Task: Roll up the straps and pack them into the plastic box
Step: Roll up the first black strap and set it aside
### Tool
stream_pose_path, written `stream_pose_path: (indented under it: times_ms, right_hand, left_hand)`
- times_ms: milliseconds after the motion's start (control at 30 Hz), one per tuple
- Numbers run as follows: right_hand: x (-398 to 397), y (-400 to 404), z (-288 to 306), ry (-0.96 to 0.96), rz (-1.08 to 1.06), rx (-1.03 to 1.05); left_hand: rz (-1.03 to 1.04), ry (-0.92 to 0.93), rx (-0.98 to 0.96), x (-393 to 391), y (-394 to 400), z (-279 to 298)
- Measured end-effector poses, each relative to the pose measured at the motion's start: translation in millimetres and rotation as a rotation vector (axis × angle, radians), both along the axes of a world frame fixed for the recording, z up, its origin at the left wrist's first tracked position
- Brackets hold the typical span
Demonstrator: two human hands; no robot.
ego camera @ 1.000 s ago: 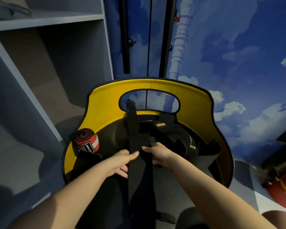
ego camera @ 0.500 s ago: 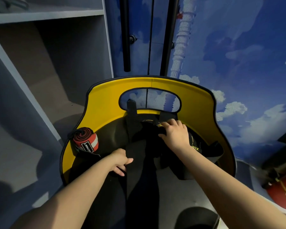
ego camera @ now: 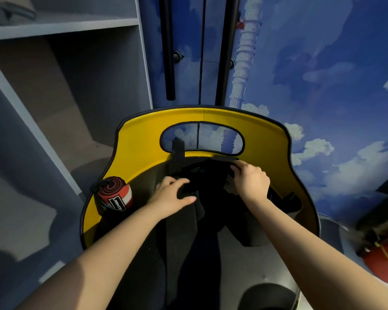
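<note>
Black strap point(ego camera: 182, 220) lies unrolled between both hands; right hand point(ego camera: 251, 182) fingers point(ego camera: 235, 168) clamp it, left hand point(ego camera: 170, 195) fingers spread; one rolled strap point(ego camera: 114, 194) finished.

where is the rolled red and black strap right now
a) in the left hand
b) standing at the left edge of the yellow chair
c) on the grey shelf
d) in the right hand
b: the rolled strap stands on end against the left rim of the yellow chair, apart from the left hand, while the right hand grips a black strap farther back.
</note>
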State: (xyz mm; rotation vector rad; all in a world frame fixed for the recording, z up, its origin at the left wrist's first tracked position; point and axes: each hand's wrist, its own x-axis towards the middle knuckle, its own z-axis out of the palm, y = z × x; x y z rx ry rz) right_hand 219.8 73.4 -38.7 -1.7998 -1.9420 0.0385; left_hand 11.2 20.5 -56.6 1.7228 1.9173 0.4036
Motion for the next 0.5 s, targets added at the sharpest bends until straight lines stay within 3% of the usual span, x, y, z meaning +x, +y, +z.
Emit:
stream_pose_path:
  times_ms: [100,167,267,367,500]
  right_hand:
    - [-2.4,-3.3,5.0,0.046,-0.004,0.040]
    - [-3.0,-4.5,6.9,0.050,-0.003,0.058]
    - [-3.8,-7.7,3.8,-0.002,0.047,0.074]
    - [-1.9,-11.0,-6.6,0.063,0.192,0.130]
    - [1.8,-11.8,-13.8,0.068,0.380,0.107]
  left_hand:
    - [-0.184,0.085,-0.049,21.5,-1.3,-5.4]
    - [-0.119,0.036,-0.068,33.1,4.4,-11.1]
    - [0.150,-0.326,-0.024,51.0,20.1,-8.7]
    - [0.366,-0.612,-0.018,60.6,35.6,-3.2]
    - [0.548,-0.763,-0.071,64.4,50.4,-9.1]
